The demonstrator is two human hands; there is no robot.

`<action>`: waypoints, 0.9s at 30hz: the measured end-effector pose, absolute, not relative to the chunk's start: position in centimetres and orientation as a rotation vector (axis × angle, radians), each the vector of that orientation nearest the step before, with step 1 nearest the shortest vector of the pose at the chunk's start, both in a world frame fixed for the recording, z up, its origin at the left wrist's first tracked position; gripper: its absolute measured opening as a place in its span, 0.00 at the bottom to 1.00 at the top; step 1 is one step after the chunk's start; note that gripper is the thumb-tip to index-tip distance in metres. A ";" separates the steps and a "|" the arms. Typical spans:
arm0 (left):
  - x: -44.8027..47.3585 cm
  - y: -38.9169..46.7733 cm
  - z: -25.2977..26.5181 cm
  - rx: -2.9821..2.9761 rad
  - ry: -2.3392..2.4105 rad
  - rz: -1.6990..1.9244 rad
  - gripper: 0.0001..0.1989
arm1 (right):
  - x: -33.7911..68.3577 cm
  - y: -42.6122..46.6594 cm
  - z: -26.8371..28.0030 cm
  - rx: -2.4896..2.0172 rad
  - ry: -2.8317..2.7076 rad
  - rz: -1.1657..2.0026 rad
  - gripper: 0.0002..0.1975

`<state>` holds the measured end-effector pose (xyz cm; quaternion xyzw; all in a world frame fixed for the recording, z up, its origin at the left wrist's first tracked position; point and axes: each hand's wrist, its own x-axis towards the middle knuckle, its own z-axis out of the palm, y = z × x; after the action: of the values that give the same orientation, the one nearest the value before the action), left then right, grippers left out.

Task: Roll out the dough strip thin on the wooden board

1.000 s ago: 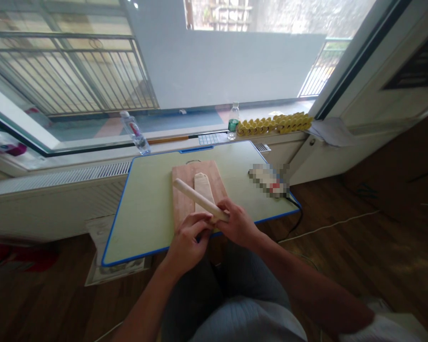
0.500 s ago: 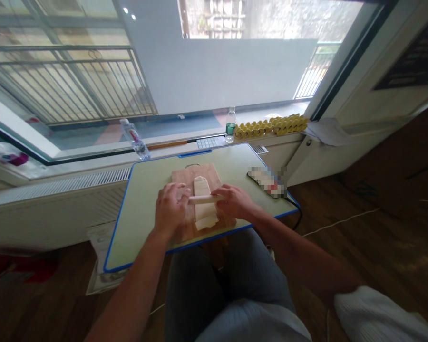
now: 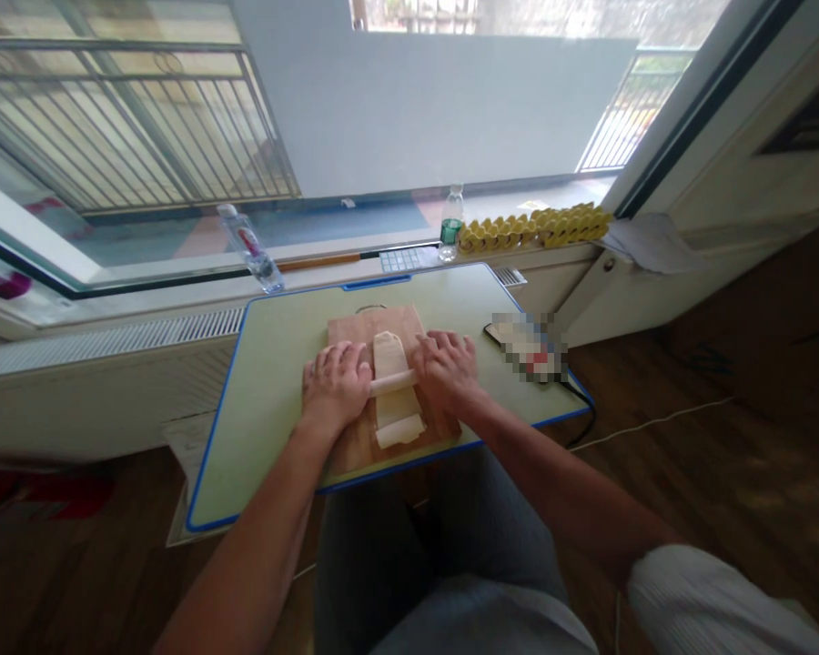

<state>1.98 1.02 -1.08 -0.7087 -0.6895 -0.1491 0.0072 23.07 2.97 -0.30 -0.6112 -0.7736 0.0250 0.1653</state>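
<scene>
The wooden rolling pin now lies crosswise over the pale dough strip at the centre of the frame, whereas a second ago it was held slantwise above it with both hands near its lower end. The left hand, left of centre, covers the pin's left end palm down, its fingers extended and spread; half a second ago they were more curled. The right hand, right of centre, lies likewise over the other end, unclenched, fingers reaching forward. The dough rests lengthwise on the wooden board, a paler band across its near end, and the board sits on the blue-edged table. On the sill, a clear labelled bottle leans at upper left and a green-labelled bottle stands upright at upper centre, both capped; their contents cannot be made out. Beside the latter, toward the upper right, runs a yellow scalloped tray stack; whether its cups hold anything is unclear. A pixelated object lies at the table's right.
</scene>
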 end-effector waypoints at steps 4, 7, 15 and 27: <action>1.6 3.1 -0.6 -2.252 -2.248 -0.388 0.28 | 22.6 4.6 -0.2 -1.746 -2.273 0.103 0.27; 1.9 2.5 -0.4 -2.264 -2.266 -0.354 0.29 | 22.9 4.1 -0.1 -1.745 -2.307 0.127 0.29; 3.4 -3.9 -0.4 -2.275 -2.189 -0.428 0.29 | 24.2 -1.8 -0.8 -1.730 -2.272 0.172 0.30; 2.9 -0.1 -0.1 -2.291 -2.261 -0.330 0.30 | 23.4 2.3 0.4 -1.776 -2.430 0.195 0.32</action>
<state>2.94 -0.08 -0.13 -0.7074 -0.6979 -0.1019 -0.0471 23.36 2.27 0.40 -0.5878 -0.8040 0.0644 0.0628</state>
